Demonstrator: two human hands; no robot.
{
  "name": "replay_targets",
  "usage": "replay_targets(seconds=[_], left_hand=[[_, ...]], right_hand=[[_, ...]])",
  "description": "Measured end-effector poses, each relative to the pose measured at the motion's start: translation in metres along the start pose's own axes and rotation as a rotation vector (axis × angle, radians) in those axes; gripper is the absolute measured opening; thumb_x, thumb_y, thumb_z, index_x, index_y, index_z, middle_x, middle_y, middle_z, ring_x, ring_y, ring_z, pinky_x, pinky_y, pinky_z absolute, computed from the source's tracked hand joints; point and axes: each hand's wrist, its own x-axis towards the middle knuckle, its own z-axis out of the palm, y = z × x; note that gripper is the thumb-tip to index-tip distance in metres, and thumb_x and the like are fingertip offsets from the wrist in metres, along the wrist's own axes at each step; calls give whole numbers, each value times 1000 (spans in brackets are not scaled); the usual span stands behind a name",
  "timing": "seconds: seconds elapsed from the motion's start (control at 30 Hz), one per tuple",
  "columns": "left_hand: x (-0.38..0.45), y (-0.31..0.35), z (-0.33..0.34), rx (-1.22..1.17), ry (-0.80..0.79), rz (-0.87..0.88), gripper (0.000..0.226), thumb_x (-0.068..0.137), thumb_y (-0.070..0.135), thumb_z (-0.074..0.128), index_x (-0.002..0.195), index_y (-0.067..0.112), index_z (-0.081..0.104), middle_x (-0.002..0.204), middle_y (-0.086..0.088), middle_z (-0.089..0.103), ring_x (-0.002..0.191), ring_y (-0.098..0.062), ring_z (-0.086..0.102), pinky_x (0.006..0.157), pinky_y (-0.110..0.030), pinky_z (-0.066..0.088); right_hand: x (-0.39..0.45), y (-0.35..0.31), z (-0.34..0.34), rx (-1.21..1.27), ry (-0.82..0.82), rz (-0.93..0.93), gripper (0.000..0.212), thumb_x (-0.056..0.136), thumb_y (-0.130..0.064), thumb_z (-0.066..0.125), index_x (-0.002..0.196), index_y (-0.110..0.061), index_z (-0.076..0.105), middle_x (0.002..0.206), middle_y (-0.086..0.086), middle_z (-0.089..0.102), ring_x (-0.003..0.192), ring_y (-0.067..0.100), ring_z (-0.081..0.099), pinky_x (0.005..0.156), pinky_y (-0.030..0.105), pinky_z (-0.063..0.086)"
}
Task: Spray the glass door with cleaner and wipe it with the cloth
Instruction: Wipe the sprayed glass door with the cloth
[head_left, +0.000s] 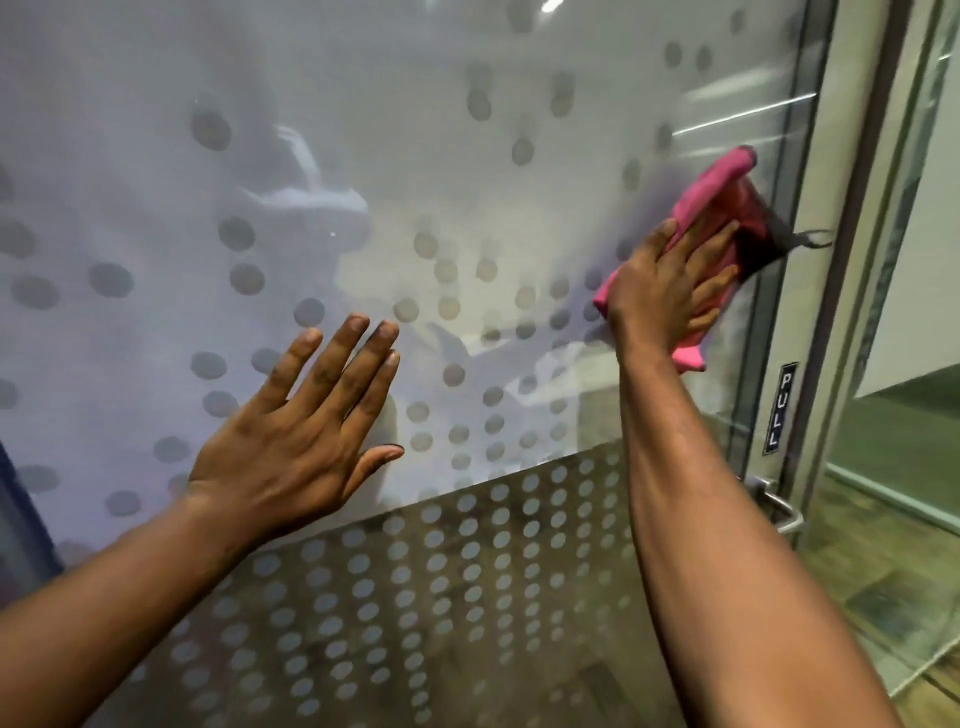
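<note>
The glass door fills most of the view; it is frosted and covered with grey dots. A pink cloth with a dark edge lies flat against the glass near the door's right edge. My right hand presses on the cloth with fingers spread over it. Lower and further left, my left hand rests open with its palm towards the glass and holds nothing. No spray bottle is in view.
A black PULL label sits on the right door edge, above a metal handle. The metal door frame runs down the right side. Beyond it are another glass panel and a tiled floor.
</note>
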Motion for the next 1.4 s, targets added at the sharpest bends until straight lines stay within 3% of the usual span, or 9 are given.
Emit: replay_targets(seconds=[0.47, 0.57, 0.67, 0.8, 0.9, 0.97, 1.1, 1.27, 1.4], left_hand=[[0, -1, -6, 19, -24, -1, 77, 107, 54, 28, 157, -4, 25, 165, -26, 21, 155, -41, 17, 125, -55, 19], [-1, -1, -7, 2, 4, 11, 65, 107, 46, 36, 136, -8, 56, 141, -30, 57, 141, -46, 44, 120, -59, 30], [-3, 1, -7, -94, 67, 15, 50, 105, 36, 44, 113, -5, 73, 104, -28, 74, 104, -46, 69, 101, -61, 50], [0, 2, -12, -276, -66, -87, 68, 108, 35, 9, 140, 0, 58, 141, -24, 60, 132, -39, 57, 110, -55, 44], [-2, 2, -8, -172, -3, -45, 60, 108, 41, 30, 132, -1, 65, 128, -24, 68, 122, -40, 63, 112, -53, 42], [-1, 0, -4, -43, 32, -25, 67, 104, 50, 40, 144, -3, 49, 140, -25, 59, 135, -39, 53, 120, -52, 30], [-3, 2, -1, 2, -11, -18, 80, 107, 58, 23, 160, -1, 15, 168, -20, 12, 157, -35, 12, 127, -50, 13], [-3, 2, 3, -10, -11, -21, 80, 107, 58, 21, 160, -1, 11, 169, -20, 6, 157, -35, 7, 127, -51, 10], [-3, 1, 3, -13, -24, -24, 80, 107, 58, 19, 161, -1, 10, 170, -20, 5, 158, -35, 6, 127, -50, 10]], right_hand=[[-125, -140, 23, -58, -30, -652, 60, 100, -55, 24, 157, -35, 23, 168, 3, 10, 152, 41, 11, 116, 67, 7], [-155, -153, 22, -71, -67, -771, 61, 100, -56, 25, 157, -34, 23, 168, 5, 10, 152, 43, 4, 115, 69, 5], [-180, -158, 23, -72, -112, -874, 62, 99, -58, 25, 156, -36, 24, 168, 4, 11, 152, 45, -2, 114, 71, 3], [-214, -145, 22, -138, -171, -1077, 60, 98, -59, 29, 155, -40, 26, 168, 2, 15, 152, 45, -2, 114, 70, 4], [-199, -133, 20, -124, -207, -1175, 58, 98, -56, 36, 153, -42, 29, 166, 1, 20, 152, 45, 5, 115, 70, 3], [-169, -125, 17, -102, -248, -1090, 60, 96, -55, 36, 154, -43, 26, 167, 2, 18, 151, 46, 3, 117, 68, -4], [-89, -97, 5, -130, -219, -784, 62, 98, -58, 22, 157, -40, 11, 169, -1, 4, 152, 44, -3, 117, 68, -2], [-32, -74, -2, -118, -141, -337, 63, 101, -55, 18, 159, -34, 3, 169, -6, -2, 154, 33, 2, 119, 63, 5], [-47, -89, 5, -73, -111, -208, 61, 100, -57, 19, 158, -38, 10, 169, -7, -1, 154, 33, 1, 119, 61, 2]])
